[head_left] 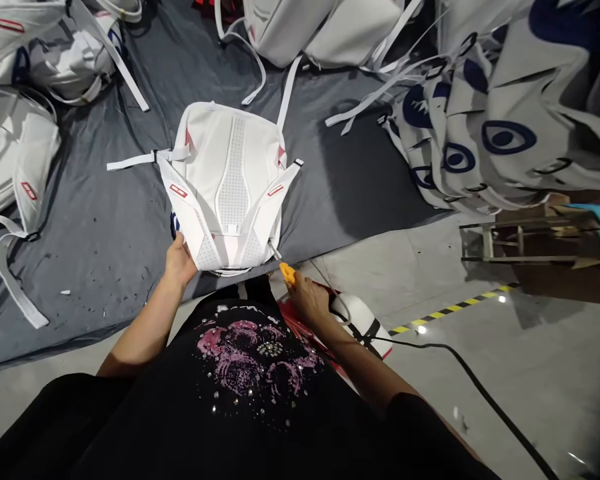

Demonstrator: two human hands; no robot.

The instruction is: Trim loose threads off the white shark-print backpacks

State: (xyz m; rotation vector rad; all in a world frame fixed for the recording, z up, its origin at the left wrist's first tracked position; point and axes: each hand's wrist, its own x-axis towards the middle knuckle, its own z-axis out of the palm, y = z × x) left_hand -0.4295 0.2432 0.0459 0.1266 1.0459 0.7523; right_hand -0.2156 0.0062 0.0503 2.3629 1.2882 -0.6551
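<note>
Gripping white backpack [230, 187], left hand [179, 261], right hand [307, 297] holding yellow tool [287, 273]

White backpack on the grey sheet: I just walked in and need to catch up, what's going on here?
A person sits over a white backpack lying back-side up on a grey sheet. The left hand grips its lower left corner; the right hand holds a small orange tool beside its lower right corner. More white bags lie around.

backpack [230, 180] on sheet [95, 233], stacked bags [505, 107] right
</note>
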